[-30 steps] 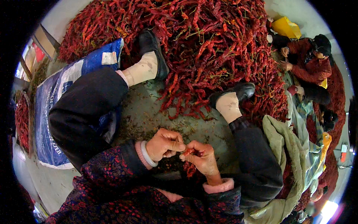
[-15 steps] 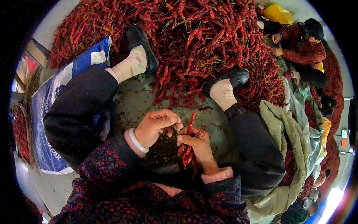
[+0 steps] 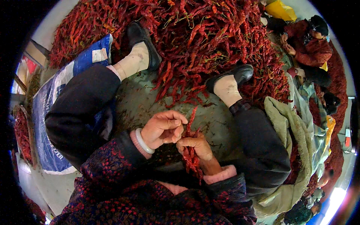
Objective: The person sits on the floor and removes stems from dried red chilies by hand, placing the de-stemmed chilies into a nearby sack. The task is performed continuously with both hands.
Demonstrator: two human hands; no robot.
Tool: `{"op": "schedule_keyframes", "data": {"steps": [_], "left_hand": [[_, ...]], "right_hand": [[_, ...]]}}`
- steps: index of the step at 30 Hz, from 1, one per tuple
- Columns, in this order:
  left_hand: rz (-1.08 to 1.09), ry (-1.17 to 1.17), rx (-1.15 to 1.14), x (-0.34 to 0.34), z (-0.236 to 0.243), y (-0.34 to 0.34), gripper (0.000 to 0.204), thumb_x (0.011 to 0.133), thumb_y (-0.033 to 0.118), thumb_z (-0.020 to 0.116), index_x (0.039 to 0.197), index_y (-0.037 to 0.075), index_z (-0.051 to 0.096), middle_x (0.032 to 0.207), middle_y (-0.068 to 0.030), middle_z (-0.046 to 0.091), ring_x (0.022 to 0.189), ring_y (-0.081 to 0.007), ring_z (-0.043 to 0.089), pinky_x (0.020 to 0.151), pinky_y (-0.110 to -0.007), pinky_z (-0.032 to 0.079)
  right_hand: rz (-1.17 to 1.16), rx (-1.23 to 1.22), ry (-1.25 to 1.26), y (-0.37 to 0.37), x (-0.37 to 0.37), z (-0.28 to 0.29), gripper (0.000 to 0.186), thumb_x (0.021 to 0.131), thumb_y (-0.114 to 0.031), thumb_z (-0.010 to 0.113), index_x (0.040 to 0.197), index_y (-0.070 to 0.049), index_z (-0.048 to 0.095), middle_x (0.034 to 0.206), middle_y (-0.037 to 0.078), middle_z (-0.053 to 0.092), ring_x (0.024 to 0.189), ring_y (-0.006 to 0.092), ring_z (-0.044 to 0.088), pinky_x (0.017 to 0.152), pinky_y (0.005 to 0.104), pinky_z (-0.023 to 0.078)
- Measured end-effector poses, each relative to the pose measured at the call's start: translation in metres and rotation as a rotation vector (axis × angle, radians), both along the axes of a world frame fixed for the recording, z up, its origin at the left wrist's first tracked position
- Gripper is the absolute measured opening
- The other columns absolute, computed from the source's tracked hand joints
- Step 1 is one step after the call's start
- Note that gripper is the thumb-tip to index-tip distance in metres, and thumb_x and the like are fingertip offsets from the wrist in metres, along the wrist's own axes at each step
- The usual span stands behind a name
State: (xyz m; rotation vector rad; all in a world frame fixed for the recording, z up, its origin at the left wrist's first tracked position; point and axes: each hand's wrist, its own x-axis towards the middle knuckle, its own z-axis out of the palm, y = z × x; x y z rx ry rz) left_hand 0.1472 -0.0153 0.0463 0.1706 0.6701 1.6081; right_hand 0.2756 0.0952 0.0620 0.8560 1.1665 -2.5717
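A small bunch of dried red chillies is gripped in my right hand, its thumb pressed across them. One chilli points up past the fingers and the others hang down below the palm. Close beside it, my left hand has its thumb and fingers drawn together near the upper chillies. What those fingertips pinch, if anything, is too small or hidden to make out. A white bangle circles the left wrist. Beyond both hands rises a large heap of dried red chillies.
My legs are spread around the grey floor, which is strewn with bits. A blue and white sack lies under my left leg. Right of my right leg is a crumpled pale sack. Another person sits at the far right by the heap.
My left hand's fingers have shifted slightly, and its thumb sits lower beneath the forefinger. The chillies stay in my right hand. The other person's hands have drawn back from the heap and together.
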Motion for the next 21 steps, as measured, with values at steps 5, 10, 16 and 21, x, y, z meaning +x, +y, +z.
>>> {"op": "schedule_keyframes", "data": {"steps": [5, 10, 16, 21], "left_hand": [[-0.158, 0.111, -0.051, 0.013, 0.009, -0.015, 0.013, 0.083, 0.011, 0.050, 0.092, 0.002, 0.054, 0.057, -0.0028, 0.049, 0.044, -0.0081, 0.042, 0.040, -0.020, 0.031], [-0.219, 0.194, -0.141, 0.025, 0.032, -0.042, 0.011, 0.081, 0.010, 0.053, 0.087, 0.001, 0.058, 0.055, -0.0010, 0.048, 0.045, -0.0070, 0.040, 0.040, -0.020, 0.029], [-0.257, 0.134, -0.204, 0.035, 0.055, -0.063, 0.012, 0.082, 0.008, 0.051, 0.086, 0.000, 0.059, 0.055, -0.0013, 0.048, 0.046, -0.0058, 0.040, 0.041, -0.019, 0.028], [-0.330, 0.163, -0.197, 0.040, 0.068, -0.074, 0.011, 0.082, 0.006, 0.051, 0.087, 0.003, 0.061, 0.058, -0.0017, 0.052, 0.049, -0.0045, 0.042, 0.043, -0.018, 0.029]], "right_hand": [[0.168, -0.038, -0.074, -0.010, 0.012, 0.007, 0.013, 0.069, -0.008, 0.060, 0.081, -0.002, 0.061, 0.063, 0.002, 0.055, 0.053, 0.0098, 0.050, 0.047, 0.0219, 0.037], [0.389, -0.047, -0.199, -0.023, 0.014, 0.033, 0.019, 0.069, -0.004, 0.058, 0.087, 0.002, 0.059, 0.072, 0.004, 0.059, 0.060, 0.0096, 0.051, 0.054, 0.0203, 0.038], [0.499, -0.128, -0.279, -0.030, 0.019, 0.043, 0.018, 0.069, -0.004, 0.059, 0.085, 0.002, 0.058, 0.069, 0.006, 0.058, 0.058, 0.0135, 0.054, 0.052, 0.0251, 0.043], [0.528, -0.134, -0.210, -0.044, 0.040, 0.031, 0.014, 0.070, -0.012, 0.058, 0.082, -0.004, 0.058, 0.058, 0.002, 0.051, 0.045, 0.0100, 0.048, 0.042, 0.0239, 0.039]]}}
